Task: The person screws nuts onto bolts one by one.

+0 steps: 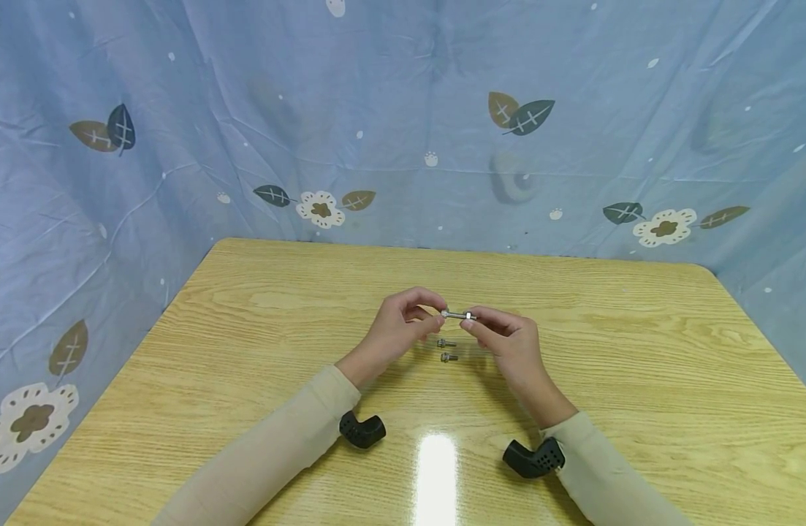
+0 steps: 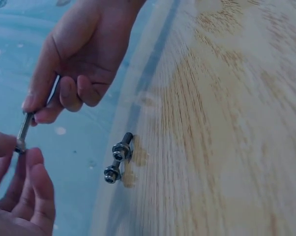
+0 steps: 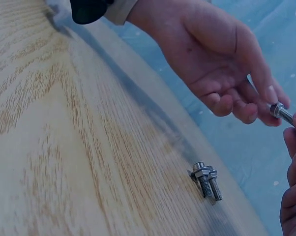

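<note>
Between the two hands a long metal bolt [image 1: 456, 315] is held level above the table. My left hand [image 1: 405, 319] pinches its head end between thumb and fingertips. At the other end, a nut [image 1: 468, 315] sits on the shank, pinched by the thumb and fingers of my right hand [image 1: 510, 338]. Two shorter bolts lie side by side on the tabletop just below: a farther bolt [image 1: 446, 343] and a nearer bolt [image 1: 449, 357]. Both carry a nut or washers close to the head, seen on one bolt [image 2: 121, 150] in the left wrist view.
A wood-grain table [image 1: 278, 292] lies under the hands, with a bright light reflection near its front. Black curved mounts, one on the left wrist [image 1: 362, 431] and one on the right [image 1: 534, 459], stick out inward. Blue patterned cloth [image 1: 403, 109] hangs behind the table.
</note>
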### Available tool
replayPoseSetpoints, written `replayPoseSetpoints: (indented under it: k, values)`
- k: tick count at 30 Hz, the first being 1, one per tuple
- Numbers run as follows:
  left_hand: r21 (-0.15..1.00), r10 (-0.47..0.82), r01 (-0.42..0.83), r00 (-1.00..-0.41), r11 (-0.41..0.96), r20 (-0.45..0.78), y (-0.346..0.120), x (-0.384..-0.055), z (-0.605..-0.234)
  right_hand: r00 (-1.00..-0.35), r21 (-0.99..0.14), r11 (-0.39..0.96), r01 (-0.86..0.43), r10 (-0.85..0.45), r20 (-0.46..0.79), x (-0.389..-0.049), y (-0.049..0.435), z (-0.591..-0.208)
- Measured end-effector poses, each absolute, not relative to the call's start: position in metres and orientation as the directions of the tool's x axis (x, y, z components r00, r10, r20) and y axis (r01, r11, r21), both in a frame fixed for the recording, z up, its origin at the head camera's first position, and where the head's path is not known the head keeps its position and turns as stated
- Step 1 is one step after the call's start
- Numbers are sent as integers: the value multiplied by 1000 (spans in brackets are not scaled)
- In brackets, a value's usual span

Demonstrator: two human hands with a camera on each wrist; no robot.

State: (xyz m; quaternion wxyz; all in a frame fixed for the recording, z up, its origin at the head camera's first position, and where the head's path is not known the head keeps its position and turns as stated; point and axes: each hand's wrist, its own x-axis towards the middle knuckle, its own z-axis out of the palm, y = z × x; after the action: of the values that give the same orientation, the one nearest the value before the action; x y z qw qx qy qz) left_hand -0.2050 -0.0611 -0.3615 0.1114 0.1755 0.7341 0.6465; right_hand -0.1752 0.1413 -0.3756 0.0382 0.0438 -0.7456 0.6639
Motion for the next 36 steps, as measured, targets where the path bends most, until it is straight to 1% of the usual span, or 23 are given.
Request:
replayPoseSetpoints:
  k: [7,17,24,30,36]
  values:
    - [988,401,81,-916,135,21,-60,-207,-363,-991,-984,117,-133,-18,132,-175,141,-377]
    - [986,400,127,-914,105,75,-60,-204,-361,-992,-986,109,-124,-20,122,-175,141,-377]
    - [989,383,102,-922,105,55,-60,-205,-361,-990,-986,91,-138,-19,137,-174,140,-377]
    - [989,387,91,-921,117,39,-59,-206,-363,-990,-985,101,-143,-13,142,-174,141,-377]
    - [989,391,99,-919,111,49,-59,-206,-362,-989,-985,98,-145,-11,144,-176,141,-377]
